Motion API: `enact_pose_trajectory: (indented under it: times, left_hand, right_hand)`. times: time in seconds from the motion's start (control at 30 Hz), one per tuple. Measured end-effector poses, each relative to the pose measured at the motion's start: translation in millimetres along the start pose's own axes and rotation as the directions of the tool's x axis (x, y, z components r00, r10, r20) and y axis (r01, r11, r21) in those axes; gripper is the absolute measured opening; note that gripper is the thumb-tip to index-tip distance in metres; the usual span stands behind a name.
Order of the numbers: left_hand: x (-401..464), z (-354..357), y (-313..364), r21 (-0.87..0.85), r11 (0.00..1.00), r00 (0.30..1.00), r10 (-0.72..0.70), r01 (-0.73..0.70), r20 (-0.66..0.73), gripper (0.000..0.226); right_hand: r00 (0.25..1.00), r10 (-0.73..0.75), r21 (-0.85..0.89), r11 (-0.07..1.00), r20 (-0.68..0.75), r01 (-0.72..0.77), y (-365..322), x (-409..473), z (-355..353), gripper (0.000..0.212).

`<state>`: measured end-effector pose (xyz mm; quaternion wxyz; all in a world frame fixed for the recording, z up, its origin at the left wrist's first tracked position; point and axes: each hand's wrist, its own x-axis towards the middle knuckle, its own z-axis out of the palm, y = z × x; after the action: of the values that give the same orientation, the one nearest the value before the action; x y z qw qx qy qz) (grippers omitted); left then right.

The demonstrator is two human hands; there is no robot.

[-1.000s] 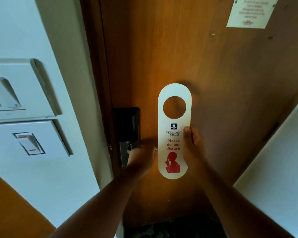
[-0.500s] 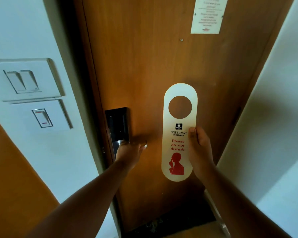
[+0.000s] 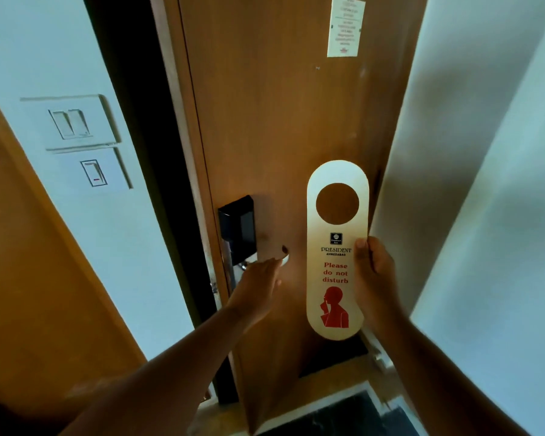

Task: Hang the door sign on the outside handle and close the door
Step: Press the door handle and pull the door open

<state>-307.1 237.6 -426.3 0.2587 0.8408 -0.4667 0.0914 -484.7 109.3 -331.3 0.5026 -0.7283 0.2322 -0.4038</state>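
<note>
Since a second ago the door (image 3: 283, 127) has swung inward, and a dark gap is now showing between its latch edge and the frame beside the white wall. Nearest, two bare forearms are reaching forward. The left hand (image 3: 258, 286) is curling around the inside handle (image 3: 285, 259), whose pale tip is peeking out past the knuckles; the fingers are wrapped on it, just below the black lock plate (image 3: 238, 229). The right hand (image 3: 373, 278) is pinching the door sign (image 3: 337, 250) by its right edge, thumb on the printed face, fingers hidden behind. The sign is standing upright in front of the door's inner face, its round hole at the top empty, hanging on nothing. To its right, the door's hinge side is meeting the pale wall closely. Farther up, a paper notice (image 3: 345, 26) is sticking to the door, and two switch panels (image 3: 79, 143) are sitting on the left wall.
</note>
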Motion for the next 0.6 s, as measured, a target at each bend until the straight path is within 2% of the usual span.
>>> enact_pose_trajectory:
  times: [0.07, 0.17, 0.23, 0.3, 0.4, 0.47, 0.53, 0.6]
  left_hand:
    - [-26.2, -8.4, 13.0, -0.005, 0.990, 0.989, 0.144, -0.144, 0.029, 0.044]
    - [-63.3, -30.9, 20.7, 0.111, 0.906, 0.912, 0.399, -0.408, 0.093, 0.021]
    - [-74.6, -45.2, 16.0, 0.141, 0.871, 0.881, 0.460, -0.471, 0.109, 0.011]
    - [-75.0, -54.2, 11.3, 0.135, 0.883, 0.892, 0.437, -0.450, 0.112, 0.004]
    - [-57.1, -47.8, 7.5, 0.203, 0.905, 0.927, 0.369, -0.374, 0.064, 0.027]
    - [-37.9, -31.7, 15.9, 0.209, 0.891, 0.915, 0.393, -0.403, 0.090, 0.048]
    - [-14.7, -12.5, 35.1, 0.185, 0.845, 0.862, 0.471, -0.502, 0.185, 0.055]
    - [5.6, 1.2, 60.8, 0.147, 0.759, 0.766, 0.590, -0.634, 0.257, 0.045]
  right_hand:
    - [1.000, 0.011, 0.024, 1.000, -0.013, -0.011, -6.1, -20.8, -18.6, 0.026]
    - [0.998, 0.039, 0.038, 0.999, -0.054, -0.037, -15.6, -52.2, -47.1, 0.033]
    - [0.994, 0.035, 0.014, 0.999, -0.101, -0.034, -19.4, -68.2, -60.8, 0.035]
    - [0.986, 0.041, 0.026, 0.999, -0.160, -0.037, -22.4, -81.3, -72.2, 0.031]
    - [0.972, 0.056, 0.043, 0.998, -0.229, -0.048, -28.6, -94.0, -84.4, 0.024]
    - [0.950, 0.069, 0.035, 0.998, -0.303, -0.061, -31.8, -102.2, -94.3, 0.023]
    - [0.917, 0.068, 0.000, 0.997, -0.392, -0.074, -33.0, -109.8, -107.6, 0.024]
    - [0.879, 0.074, -0.018, 0.996, -0.471, -0.093, -34.0, -117.5, -121.4, 0.023]
